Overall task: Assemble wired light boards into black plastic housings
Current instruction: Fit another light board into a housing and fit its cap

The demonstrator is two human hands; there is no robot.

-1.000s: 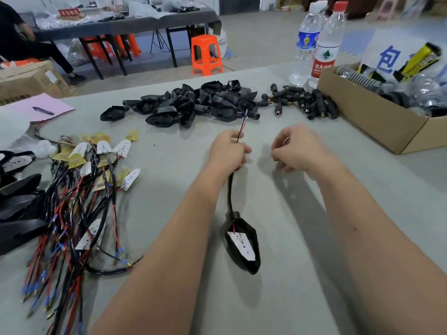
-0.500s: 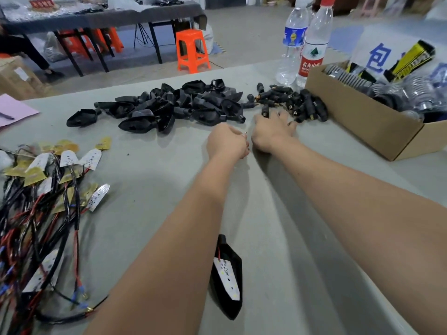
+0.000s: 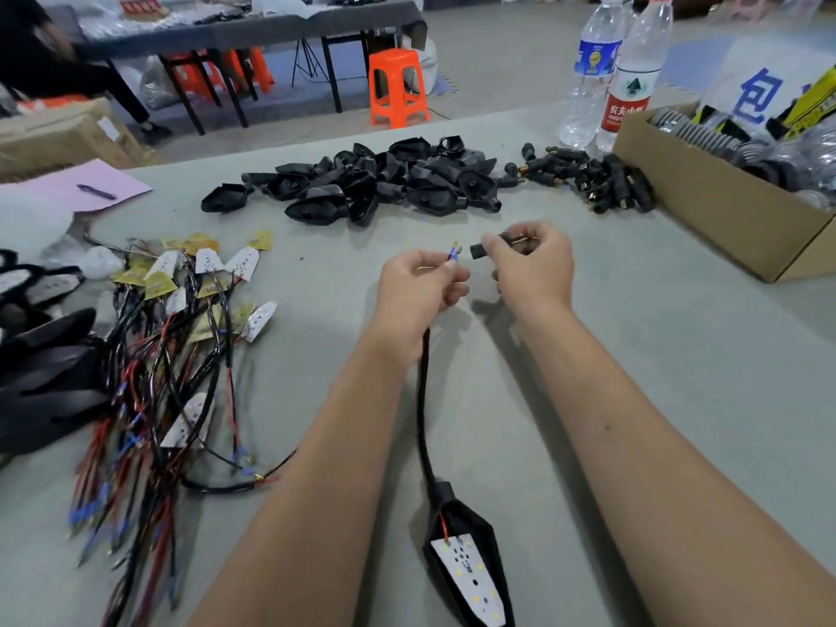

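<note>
Wire tips in my left hand, a small connector in my right, the filled housing lying below.

The black pointed plastic housing lies at the bottom centre of the frame on the grey tabletop, its white wedge-shaped light board seated inside and its black sheathed cable running up to my left hand, which pinches the metal-tipped wire ends. My right hand pinches a small black plug connector with a brass tip, just beside those ends but not touching. I judge the assembly light, the cable limp, the thin leads easily bent, so I'd grip the sheath close behind the tips. A heap of empty black housings lies upper centre, and tangled wired boards at left.
</note>
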